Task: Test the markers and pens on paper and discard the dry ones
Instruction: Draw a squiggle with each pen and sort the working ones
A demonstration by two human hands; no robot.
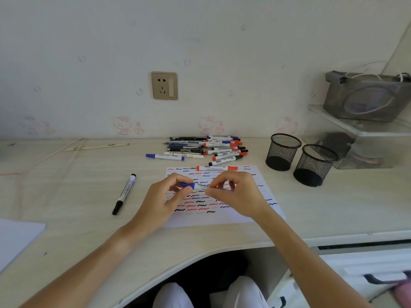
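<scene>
Hands (169, 192) over scribbled paper (244, 216), desk (77, 196)

A wall socket (164, 85) sat above the table (77, 192). On a clear shelf (364, 127) at the right stood a grey basket (364, 96), holding what looked like white cords. A pink cable (55, 152) trailed across the left.

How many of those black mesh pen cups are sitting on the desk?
2. One mesh cup stands right of the marker pile; the second mesh cup stands just right of it and nearer the person, beside a clear shelf unit. Both look empty.
</scene>
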